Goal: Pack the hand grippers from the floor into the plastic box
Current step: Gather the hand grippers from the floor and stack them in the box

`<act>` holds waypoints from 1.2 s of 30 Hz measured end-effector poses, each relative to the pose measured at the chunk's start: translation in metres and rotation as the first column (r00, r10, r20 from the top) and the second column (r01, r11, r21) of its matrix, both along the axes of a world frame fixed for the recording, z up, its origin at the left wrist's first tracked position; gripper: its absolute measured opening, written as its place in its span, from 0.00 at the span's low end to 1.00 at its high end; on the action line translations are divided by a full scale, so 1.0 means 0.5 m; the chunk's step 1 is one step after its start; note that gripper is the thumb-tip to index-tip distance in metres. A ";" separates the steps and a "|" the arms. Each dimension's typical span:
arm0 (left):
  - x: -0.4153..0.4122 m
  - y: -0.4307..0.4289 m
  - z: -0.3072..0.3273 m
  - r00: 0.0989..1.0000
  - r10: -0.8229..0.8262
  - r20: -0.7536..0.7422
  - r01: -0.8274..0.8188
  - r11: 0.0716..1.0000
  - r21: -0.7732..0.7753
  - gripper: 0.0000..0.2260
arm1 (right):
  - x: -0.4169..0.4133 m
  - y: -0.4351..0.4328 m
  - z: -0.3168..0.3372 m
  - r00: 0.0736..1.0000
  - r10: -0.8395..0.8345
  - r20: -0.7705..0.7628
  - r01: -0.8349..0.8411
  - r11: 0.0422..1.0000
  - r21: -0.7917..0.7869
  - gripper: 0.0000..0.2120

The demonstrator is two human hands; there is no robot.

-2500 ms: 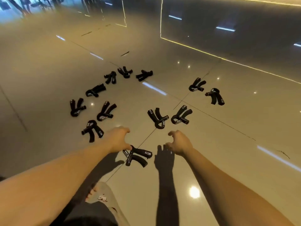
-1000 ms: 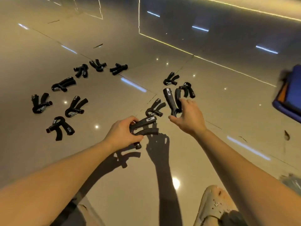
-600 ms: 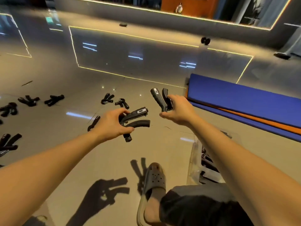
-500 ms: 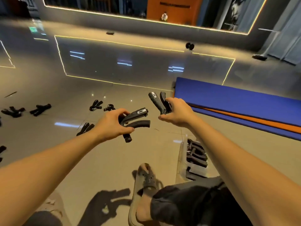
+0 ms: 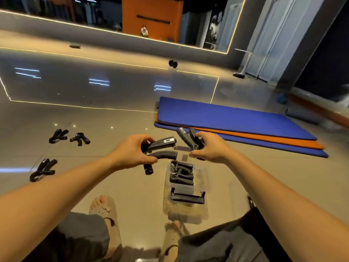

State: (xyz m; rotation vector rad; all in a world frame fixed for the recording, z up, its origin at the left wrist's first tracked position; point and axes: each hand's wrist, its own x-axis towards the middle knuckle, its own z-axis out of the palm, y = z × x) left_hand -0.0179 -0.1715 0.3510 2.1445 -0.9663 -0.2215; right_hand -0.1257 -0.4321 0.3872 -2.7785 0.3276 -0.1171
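Mostly black, curved-handled hand grippers [image 5: 162, 150].

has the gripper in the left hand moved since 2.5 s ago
Yes. The hand gripper lay on the floor then; now the left hand holds it in the air, just short of the plastic box.

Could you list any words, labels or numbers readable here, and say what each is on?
None can be read.
Dark lettering strip on the orange wall: too blurred.
Small label on the hand gripper in the left hand: too small.
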 end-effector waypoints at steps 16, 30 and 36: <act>0.194 -0.250 -0.119 0.985 -0.168 -0.037 0.172 0.960 0.219 0.21 | 0.010 -0.229 -0.207 0.977 -0.181 -0.110 0.189 0.979 0.072 0.21; 0.375 -0.527 -0.307 0.949 -0.307 0.069 0.252 0.873 0.418 0.25 | 0.121 -0.379 -0.357 0.937 -0.312 -0.157 0.302 0.949 -0.086 0.27; 0.427 -0.599 -0.402 0.907 -0.387 0.168 0.255 0.819 0.513 0.16 | 0.174 -0.431 -0.425 0.924 -0.359 -0.135 0.351 0.933 -0.075 0.31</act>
